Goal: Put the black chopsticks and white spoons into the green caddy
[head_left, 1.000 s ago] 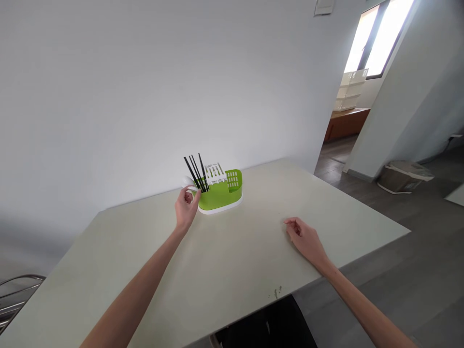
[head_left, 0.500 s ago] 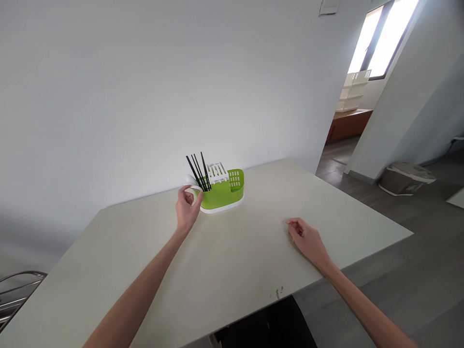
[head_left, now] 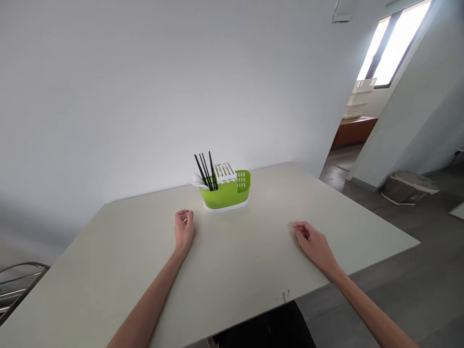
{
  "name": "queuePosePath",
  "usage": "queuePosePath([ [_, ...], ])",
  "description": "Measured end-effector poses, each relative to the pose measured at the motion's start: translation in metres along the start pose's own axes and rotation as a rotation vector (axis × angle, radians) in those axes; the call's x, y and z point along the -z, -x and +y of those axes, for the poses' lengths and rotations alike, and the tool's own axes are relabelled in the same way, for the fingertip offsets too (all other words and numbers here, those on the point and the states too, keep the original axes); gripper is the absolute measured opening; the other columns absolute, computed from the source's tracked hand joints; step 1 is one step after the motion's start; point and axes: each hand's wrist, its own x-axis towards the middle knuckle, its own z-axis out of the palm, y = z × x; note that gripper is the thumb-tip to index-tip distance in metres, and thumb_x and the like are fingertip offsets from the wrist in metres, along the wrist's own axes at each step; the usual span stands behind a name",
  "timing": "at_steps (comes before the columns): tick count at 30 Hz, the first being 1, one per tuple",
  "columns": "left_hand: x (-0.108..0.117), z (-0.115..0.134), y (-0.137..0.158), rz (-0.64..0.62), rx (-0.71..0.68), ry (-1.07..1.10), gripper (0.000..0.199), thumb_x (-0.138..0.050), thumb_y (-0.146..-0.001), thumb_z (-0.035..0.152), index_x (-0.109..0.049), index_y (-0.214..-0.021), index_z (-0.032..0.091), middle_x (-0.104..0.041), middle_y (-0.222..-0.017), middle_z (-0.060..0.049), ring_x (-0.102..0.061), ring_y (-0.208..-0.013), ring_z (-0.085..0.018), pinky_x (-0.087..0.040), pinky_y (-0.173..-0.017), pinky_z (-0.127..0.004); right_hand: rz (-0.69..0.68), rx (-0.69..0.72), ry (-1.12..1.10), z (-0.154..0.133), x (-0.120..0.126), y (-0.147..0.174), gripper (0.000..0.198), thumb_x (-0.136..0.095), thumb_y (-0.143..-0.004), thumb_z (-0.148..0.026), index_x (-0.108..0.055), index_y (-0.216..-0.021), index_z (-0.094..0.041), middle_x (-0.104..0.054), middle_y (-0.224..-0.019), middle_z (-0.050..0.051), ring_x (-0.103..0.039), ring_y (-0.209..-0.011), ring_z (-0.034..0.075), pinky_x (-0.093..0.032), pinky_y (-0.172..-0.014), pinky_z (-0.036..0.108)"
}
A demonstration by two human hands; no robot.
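Observation:
A green utensil holder with a white base sits toward the back of the table. Several black chopsticks stand in its left part, where white spoons lean out over the left rim. A white slotted rack covers its middle. My left hand rests on the table in front of the holder and to its left, apart from it, fingers curled in and nothing visible in them. On the table to the right lies my right hand, its fingers also loosely curled, with nothing seen in the grasp.
The pale table backs onto a plain wall. Dark marks show near its front edge, above a black seat. A metal rack-like frame stands at the left, and a lidded bin is on the floor at the right.
My left hand has let go of the white spoon at the holder's left end and drawn back toward me onto the table. My right hand stays put; the view has shifted slightly.

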Motion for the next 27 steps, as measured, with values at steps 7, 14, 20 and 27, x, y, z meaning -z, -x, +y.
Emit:
queuePosePath([
  [7, 0.002, -0.004, -0.002, -0.016, 0.056, 0.021, 0.038, -0.061, -0.086, 0.055, -0.061, -0.103, 0.021, -0.066, -0.091, -0.003, -0.062, -0.079, -0.020, -0.046, -0.070, -0.032, 0.032, 0.093, 0.133, -0.012, -0.017, -0.006, 0.032, -0.044, -0.096, -0.041, -0.063, -0.112, -0.022, -0.073, -0.097, 0.007, -0.068, -0.076, 0.021, -0.051, -0.074, 0.034],
  [14, 0.003, -0.007, -0.003, -0.029, 0.026, 0.034, 0.038, -0.061, -0.086, 0.055, -0.062, -0.100, 0.020, -0.068, -0.089, -0.005, -0.065, -0.081, -0.021, -0.049, -0.072, -0.033, -0.022, 0.371, 0.315, -0.101, -0.064, -0.033, 0.059, -0.036, -0.098, -0.027, -0.037, -0.156, -0.023, -0.043, -0.160, 0.015, -0.069, -0.086, 0.019, -0.054, -0.073, 0.035],
  [20, 0.005, -0.005, -0.001, -0.061, 0.022, 0.059, 0.035, -0.062, -0.087, 0.054, -0.061, -0.098, 0.020, -0.067, -0.084, -0.003, -0.064, -0.072, -0.019, -0.047, -0.065, -0.031, -0.160, 0.354, 0.607, -0.145, -0.106, -0.074, 0.080, -0.040, -0.095, -0.022, -0.008, -0.168, -0.020, -0.019, -0.172, 0.018, -0.067, -0.091, 0.025, -0.052, -0.064, 0.034],
  [27, 0.003, -0.007, 0.001, -0.081, 0.005, 0.056, 0.033, -0.062, -0.087, 0.053, -0.061, -0.095, 0.021, -0.065, -0.081, -0.002, -0.061, -0.067, -0.017, -0.044, -0.060, -0.029, -0.197, 0.313, 0.786, -0.126, -0.132, -0.089, 0.096, -0.047, -0.085, -0.013, -0.003, -0.169, -0.023, -0.014, -0.175, 0.013, -0.060, -0.108, 0.034, -0.055, -0.068, 0.041],
])
